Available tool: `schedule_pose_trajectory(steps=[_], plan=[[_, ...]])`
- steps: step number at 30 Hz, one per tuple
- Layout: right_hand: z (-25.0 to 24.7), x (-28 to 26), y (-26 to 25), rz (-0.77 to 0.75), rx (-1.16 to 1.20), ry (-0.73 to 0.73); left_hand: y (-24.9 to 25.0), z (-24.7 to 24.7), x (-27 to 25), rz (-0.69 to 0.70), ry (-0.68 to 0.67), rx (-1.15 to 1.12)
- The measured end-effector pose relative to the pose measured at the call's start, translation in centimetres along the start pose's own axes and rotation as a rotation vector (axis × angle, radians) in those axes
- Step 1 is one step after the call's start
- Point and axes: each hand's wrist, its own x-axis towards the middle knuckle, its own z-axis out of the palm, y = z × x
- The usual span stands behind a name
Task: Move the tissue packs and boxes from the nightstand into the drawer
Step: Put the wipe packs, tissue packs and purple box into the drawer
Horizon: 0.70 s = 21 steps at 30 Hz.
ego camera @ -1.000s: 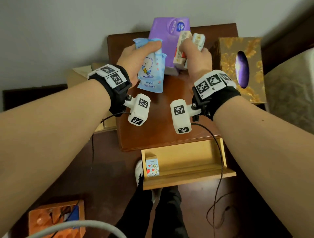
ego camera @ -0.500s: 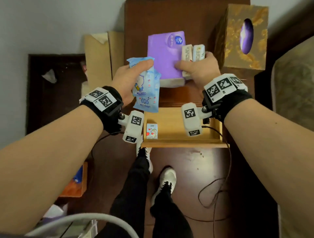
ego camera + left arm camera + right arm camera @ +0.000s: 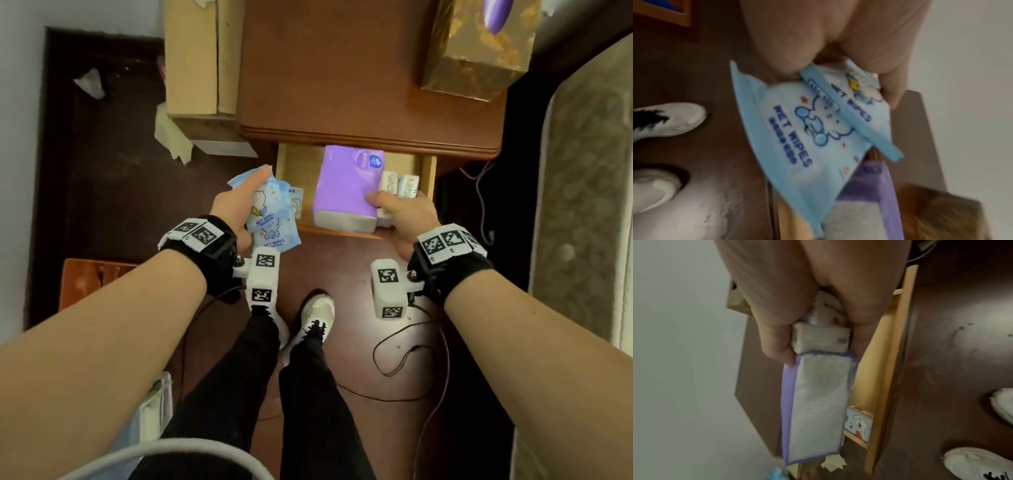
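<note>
Item: left hand [image 3: 233,209] is gripping two blue wet-wipe packs [image 3: 270,219], now carried off the nightstand [image 3: 342,85] to hang just left of the open drawer [image 3: 298,164].

Item: right hand [image 3: 400,212] is clutching the purple tissue pack [image 3: 342,185] with two small packs [image 3: 399,185] (all lowered since a moment ago), filling the drawer's right portion.

Item: small cartoon pack [image 3: 859,425] is sitting between the hands; room there looks tight.

Outstanding: gold tissue box [image 3: 479,51], on top beyond the right hand.

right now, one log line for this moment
left hand: holds wet wipes | right hand: holds purple pack, two small packs over drawer | gold box: on nightstand
</note>
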Motion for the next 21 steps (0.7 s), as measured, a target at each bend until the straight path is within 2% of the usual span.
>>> schedule_pose_trajectory(steps=[3, 5, 7, 11, 16, 18, 21], plan=[[0.0, 2.8, 1.7, -0.011, -0.045, 0.104, -3.2, -2.5, 7.4, -0.116, 0.116, 0.015], [0.5, 4.7, 2.3, 0.002, -0.095, 0.155, -5.3, -4.0, 12.4, -0.139, 0.134, 0.074], [1.0, 6.4, 2.5, 0.041, -0.119, 0.167, -6.7, -4.3, 14.6, -0.161, 0.138, 0.099], [1.7, 9.3, 2.7, 0.091, -0.191, 0.162, -7.3, -3.1, 13.9, -0.226, 0.050, 0.111], [2.4, 12.1, 3.0, 0.097, -0.267, 0.161, -6.0, -1.4, 11.2, -0.233, -0.018, 0.131], [2.8, 13.0, 3.2, 0.115, -0.270, 0.174, -5.8, -1.4, 11.8, -0.242, -0.018, 0.122], [3.4, 14.5, 4.1, 0.104, -0.190, 0.085, -5.8, -1.2, 13.2, -0.241, 0.051, 0.154]])
